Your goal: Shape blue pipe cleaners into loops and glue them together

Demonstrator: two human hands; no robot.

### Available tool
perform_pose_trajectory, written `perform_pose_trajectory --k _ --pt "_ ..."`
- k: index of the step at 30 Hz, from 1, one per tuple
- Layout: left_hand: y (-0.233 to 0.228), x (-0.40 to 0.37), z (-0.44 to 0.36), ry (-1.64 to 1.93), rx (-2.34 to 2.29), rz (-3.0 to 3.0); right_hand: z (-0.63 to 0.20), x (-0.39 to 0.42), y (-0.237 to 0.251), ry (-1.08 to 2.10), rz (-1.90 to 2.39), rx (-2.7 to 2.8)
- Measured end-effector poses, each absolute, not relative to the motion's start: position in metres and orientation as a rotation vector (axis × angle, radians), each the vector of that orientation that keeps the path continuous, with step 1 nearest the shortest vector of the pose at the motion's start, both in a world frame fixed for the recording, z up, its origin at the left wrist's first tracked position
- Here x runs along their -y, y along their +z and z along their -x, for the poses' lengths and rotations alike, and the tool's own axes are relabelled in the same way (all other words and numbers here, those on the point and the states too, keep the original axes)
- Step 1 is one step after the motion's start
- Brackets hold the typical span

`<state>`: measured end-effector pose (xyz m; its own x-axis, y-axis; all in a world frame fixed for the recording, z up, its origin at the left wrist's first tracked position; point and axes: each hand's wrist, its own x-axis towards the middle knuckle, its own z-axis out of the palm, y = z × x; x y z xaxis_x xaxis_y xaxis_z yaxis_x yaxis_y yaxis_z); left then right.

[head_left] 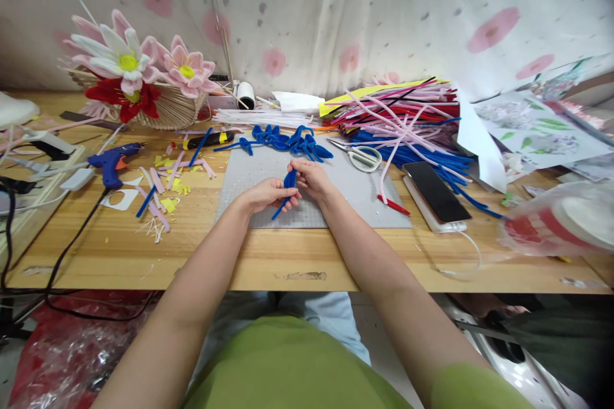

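Note:
Above a grey cutting mat [244,214], both hands are closed on one blue pipe cleaner [290,179] bent into a petal-like loop. My left hand [268,195] pinches its lower part, and a straight blue tail pokes out below the fingers. At its upper end, my right hand [311,177] grips with thumb and fingertips. Several finished-looking blue pipe-cleaner pieces [288,142] lie along the back of the mat. Scissors [362,155] with pale handles rest to their right.
On the left are a blue glue gun [112,163], pink and yellow scraps [165,188] and a basket [167,105] of fuzzy flowers. Pipe-cleaner bundles [407,112] lie at the back right. Nearer are a phone [436,190], a red-handled tool [396,206] and a bagged cup [561,220].

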<state>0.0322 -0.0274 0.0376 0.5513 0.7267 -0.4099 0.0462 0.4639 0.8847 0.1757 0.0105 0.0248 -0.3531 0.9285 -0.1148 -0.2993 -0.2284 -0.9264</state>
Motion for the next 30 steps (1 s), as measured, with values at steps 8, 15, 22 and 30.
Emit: perform_pose_trajectory --k 8,15,22,30 --pt "0.034 0.029 -0.042 0.815 -0.971 -0.896 -0.182 -0.019 0.025 1.56 0.904 1.145" --pt "0.034 0.03 -0.055 0.913 -1.077 -0.932 -0.181 -0.016 0.024 1.577 0.936 1.132" --pt "0.035 0.03 -0.055 0.875 -1.006 -0.822 -0.176 -0.015 0.024 1.57 0.92 1.098" --pt "0.037 0.029 -0.056 0.923 -0.83 -0.689 -0.177 -0.011 0.026 1.601 0.885 1.127"
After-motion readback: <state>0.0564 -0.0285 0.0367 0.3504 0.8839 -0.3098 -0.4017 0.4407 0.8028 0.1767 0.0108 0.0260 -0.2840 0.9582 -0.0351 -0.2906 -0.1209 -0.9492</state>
